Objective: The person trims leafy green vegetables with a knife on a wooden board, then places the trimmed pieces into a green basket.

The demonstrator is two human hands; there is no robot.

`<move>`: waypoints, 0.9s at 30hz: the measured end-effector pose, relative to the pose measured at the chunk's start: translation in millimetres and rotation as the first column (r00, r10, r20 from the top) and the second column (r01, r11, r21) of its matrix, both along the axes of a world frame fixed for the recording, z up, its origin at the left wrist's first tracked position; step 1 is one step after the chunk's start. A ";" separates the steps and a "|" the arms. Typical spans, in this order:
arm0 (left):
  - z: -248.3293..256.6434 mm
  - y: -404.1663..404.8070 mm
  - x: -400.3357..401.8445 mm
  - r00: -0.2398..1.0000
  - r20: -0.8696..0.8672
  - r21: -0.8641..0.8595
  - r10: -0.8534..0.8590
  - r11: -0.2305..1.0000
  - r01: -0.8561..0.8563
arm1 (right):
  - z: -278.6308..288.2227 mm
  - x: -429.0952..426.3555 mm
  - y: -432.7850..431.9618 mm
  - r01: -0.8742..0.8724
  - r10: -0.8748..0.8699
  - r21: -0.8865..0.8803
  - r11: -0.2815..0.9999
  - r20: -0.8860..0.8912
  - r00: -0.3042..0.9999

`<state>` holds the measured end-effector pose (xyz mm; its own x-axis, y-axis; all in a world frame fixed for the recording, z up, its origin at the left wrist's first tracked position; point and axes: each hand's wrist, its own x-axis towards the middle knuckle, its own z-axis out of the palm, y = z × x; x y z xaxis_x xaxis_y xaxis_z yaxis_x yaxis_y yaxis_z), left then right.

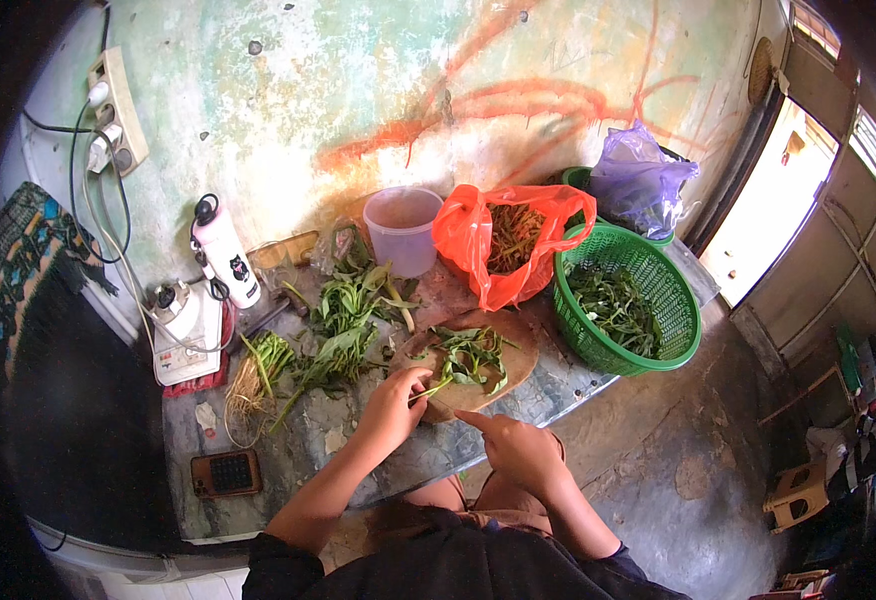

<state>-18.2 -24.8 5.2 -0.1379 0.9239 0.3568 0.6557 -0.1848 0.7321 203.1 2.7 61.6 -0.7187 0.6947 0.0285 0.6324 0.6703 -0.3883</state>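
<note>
My left hand (402,403) grips the stem end of a leafy green sprig (475,360) at the near left edge of a round wooden cutting board (519,360). At the board's near edge is my right hand (520,446), index finger stretched towards the left hand and the other fingers curled under; whether it holds a thin blade cannot be made out. Left of the board lie loose leafy stems (344,315) and a rooted bunch of greens (265,360). A green plastic basket (633,367) at the right holds picked leaves (614,304).
Behind the board stand an open red plastic bag (475,247) with plant scraps, a translucent bucket (400,232) and a purple plastic bag (636,176). A white bottle (225,255), a power adapter (186,330) with cables and a phone (226,473) occupy the table's left side.
</note>
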 end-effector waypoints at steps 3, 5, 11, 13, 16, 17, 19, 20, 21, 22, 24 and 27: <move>-6.5 1.7 -1.7 1.000 -0.007 0.002 0.021 1.000 -0.021 | 0.3 -5.0 -1.7 -0.009 0.009 -0.002 1.000 0.033 0.999; -4.1 2.0 -0.8 1.000 -0.006 -0.025 0.022 0.999 -0.022 | -2.4 -6.8 -1.2 0.003 -0.004 0.008 1.000 0.023 1.000; -0.3 0.3 -0.9 0.999 -0.032 -0.034 0.028 0.999 -0.030 | -12.8 -13.3 1.1 0.036 -0.036 0.040 0.999 0.010 0.999; -0.7 0.4 -1.2 0.999 -0.033 -0.029 0.025 0.999 -0.026 | -14.7 -14.9 0.9 0.041 -0.041 0.047 0.998 0.011 0.999; -3.5 1.8 -1.7 0.999 -0.043 -0.033 0.025 0.999 -0.027 | -19.6 -18.1 2.1 0.038 -0.037 0.048 0.998 -0.035 0.999; -4.3 1.9 -1.7 0.998 -0.053 -0.037 0.031 0.999 -0.033 | -21.2 -20.7 2.5 0.038 -0.037 0.048 0.998 -0.034 0.999; -3.2 1.5 -1.2 0.997 -0.063 -0.040 0.037 0.998 -0.040 | -22.6 -25.7 3.4 0.081 -0.080 -0.001 0.997 -0.078 0.994; -0.9 0.6 -0.2 0.997 -0.055 -0.060 0.047 0.997 -0.050 | -21.9 -25.3 4.1 0.081 -0.081 -0.001 0.997 -0.077 0.994; 1.4 0.2 0.1 0.997 -0.049 -0.077 0.057 0.995 -0.061 | -20.5 -25.0 5.1 0.075 -0.078 -0.035 0.997 -0.085 0.993; 2.2 0.1 0.7 0.997 -0.051 -0.076 0.057 0.995 -0.061 | -19.4 -24.1 5.9 0.068 -0.075 -0.069 0.995 -0.093 0.993; 1.9 -0.3 1.8 0.998 -0.024 -0.108 0.057 0.992 -0.060 | -18.7 -19.7 7.5 0.057 -0.067 -0.091 0.994 -0.106 0.992; -4.4 3.0 -2.6 0.999 0.013 -0.089 0.048 0.995 -0.046 | -10.6 -14.7 10.2 0.045 -0.059 -0.147 0.988 -0.097 0.994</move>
